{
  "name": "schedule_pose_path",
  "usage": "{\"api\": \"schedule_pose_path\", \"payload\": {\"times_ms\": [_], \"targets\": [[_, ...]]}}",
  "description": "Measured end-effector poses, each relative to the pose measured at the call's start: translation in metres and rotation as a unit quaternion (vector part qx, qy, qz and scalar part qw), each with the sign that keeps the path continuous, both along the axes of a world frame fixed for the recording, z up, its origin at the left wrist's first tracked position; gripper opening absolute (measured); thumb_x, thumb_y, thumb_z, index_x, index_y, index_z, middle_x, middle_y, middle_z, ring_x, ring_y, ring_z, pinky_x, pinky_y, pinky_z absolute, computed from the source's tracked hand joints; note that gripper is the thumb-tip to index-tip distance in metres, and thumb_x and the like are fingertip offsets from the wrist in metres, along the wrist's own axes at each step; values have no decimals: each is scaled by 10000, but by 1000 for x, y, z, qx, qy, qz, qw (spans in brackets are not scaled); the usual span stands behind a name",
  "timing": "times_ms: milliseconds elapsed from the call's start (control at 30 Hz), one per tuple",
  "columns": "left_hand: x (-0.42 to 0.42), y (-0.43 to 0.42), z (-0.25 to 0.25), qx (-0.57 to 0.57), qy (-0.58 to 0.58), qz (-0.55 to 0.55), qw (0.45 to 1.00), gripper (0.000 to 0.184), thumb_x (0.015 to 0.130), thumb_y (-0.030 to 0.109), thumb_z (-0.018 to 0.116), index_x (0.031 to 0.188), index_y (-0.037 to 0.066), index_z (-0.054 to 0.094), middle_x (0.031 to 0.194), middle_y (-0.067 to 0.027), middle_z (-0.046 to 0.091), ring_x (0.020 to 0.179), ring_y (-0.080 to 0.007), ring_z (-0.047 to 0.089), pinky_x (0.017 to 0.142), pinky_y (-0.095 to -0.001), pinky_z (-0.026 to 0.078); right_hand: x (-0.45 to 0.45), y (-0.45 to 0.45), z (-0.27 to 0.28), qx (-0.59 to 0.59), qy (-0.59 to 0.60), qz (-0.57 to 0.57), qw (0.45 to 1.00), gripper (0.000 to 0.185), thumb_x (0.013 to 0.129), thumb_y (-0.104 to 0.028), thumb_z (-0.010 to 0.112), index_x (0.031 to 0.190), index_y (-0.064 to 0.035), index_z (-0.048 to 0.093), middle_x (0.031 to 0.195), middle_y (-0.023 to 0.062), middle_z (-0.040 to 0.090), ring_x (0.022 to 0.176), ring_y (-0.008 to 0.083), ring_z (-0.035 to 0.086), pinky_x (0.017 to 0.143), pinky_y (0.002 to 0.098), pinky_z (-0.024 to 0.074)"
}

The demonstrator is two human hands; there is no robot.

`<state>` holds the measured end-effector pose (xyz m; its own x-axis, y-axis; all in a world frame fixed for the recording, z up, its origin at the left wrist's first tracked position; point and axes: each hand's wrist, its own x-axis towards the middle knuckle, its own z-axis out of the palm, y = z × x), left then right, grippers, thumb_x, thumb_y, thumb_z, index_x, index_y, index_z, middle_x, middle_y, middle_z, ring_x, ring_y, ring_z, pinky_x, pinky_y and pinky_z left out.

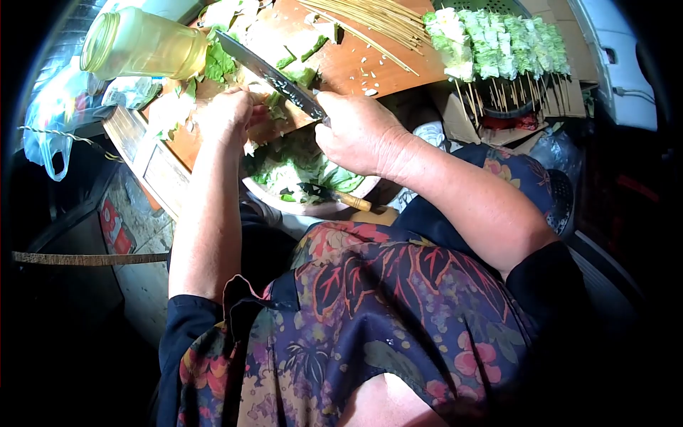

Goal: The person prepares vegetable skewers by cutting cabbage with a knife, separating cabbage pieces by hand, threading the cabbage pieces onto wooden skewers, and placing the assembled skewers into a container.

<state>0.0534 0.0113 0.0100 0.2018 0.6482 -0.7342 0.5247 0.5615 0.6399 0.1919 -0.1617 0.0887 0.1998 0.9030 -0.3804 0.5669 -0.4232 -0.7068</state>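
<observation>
My right hand is wrapped round the handle of a kitchen knife, its long dark blade slanting up and left over the wooden board. Bits of white vegetable cling to the blade. My left hand is closed at the board's near edge, its curled fingers on pieces of cabbage leaf; the fingers are partly hidden. Other cut leaves lie beyond the blade. Below my hands, a bowl holds cabbage leaves and a second tool with a wooden handle.
A yellowish jar lies tilted at the board's left. Bare bamboo skewers lie at the back. Rows of skewered cabbage stand at the right beside cardboard. A blue plastic bag hangs at the far left.
</observation>
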Motion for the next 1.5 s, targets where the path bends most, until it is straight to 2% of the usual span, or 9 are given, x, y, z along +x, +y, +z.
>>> {"api": "schedule_pose_path", "payload": {"times_ms": [167,467,567,733,867,1033,1167,1400,1500], "targets": [[0,-5,9,10,11,-5,1000,165,849,66,592,1010,33,585,857,-86,618,721,-195,596,649,-335,534,-1,-4,-8,27,-18,3,999,216,810,-167,494,939,3,527,762,225,606,751,399,603,707,461,488],[-7,12,-8,53,98,-249,962,292,842,190,621,1058,-1,575,862,-103,642,694,-173,619,648,-283,525,2,-5,4,11,-12,-2,1000,248,787,-143,484,959,21,556,825,251,631,831,407,622,783,462,494],[-3,-5,2,160,165,-268,935,312,796,277,640,981,27,621,693,-27,644,670,-126,655,600,-235,502,5,-9,4,15,-13,5,1000,258,792,-157,485,969,18,554,829,245,629,837,403,618,789,464,489],[9,-36,38,158,58,-187,968,325,837,165,637,1078,-44,576,830,-99,651,698,-146,643,662,-245,539,9,-18,0,36,-12,14,999,262,796,-171,490,969,18,545,831,245,622,835,402,611,783,468,484],[-3,-21,11,58,0,-155,986,327,835,136,646,1096,-49,574,867,-115,652,747,-156,651,661,-252,547,10,-30,-8,60,-25,20,998,260,793,-175,493,955,22,541,832,250,617,830,403,606,772,470,478],[-9,-22,9,18,-19,-105,994,196,827,96,650,962,-38,603,806,-97,644,724,-150,643,621,-266,556,14,-47,-9,40,-17,18,999,247,778,-185,513,932,2,556,820,249,615,820,401,604,758,473,477],[-25,-11,0,40,-132,-47,989,121,854,48,604,948,-28,606,815,-86,648,670,-124,630,613,-243,554,18,-72,-15,40,-7,50,998,242,759,-187,536,930,-21,573,785,228,623,781,401,608,721,475,488],[-25,-8,58,124,-276,79,950,193,842,141,620,970,-3,609,866,-72,637,653,-152,627,601,-271,539,8,-83,-37,-89,-141,205,964,257,767,-151,530,986,-21,565,775,203,641,729,383,632,673,474,505],[-15,-23,72,119,-319,70,938,172,838,137,619,948,5,607,833,-67,631,662,-155,624,628,-289,535,-3,-74,-58,-97,-157,236,954,274,747,-83,582,1009,-15,543,982,152,646,941,328,628,787,420,504]]}}
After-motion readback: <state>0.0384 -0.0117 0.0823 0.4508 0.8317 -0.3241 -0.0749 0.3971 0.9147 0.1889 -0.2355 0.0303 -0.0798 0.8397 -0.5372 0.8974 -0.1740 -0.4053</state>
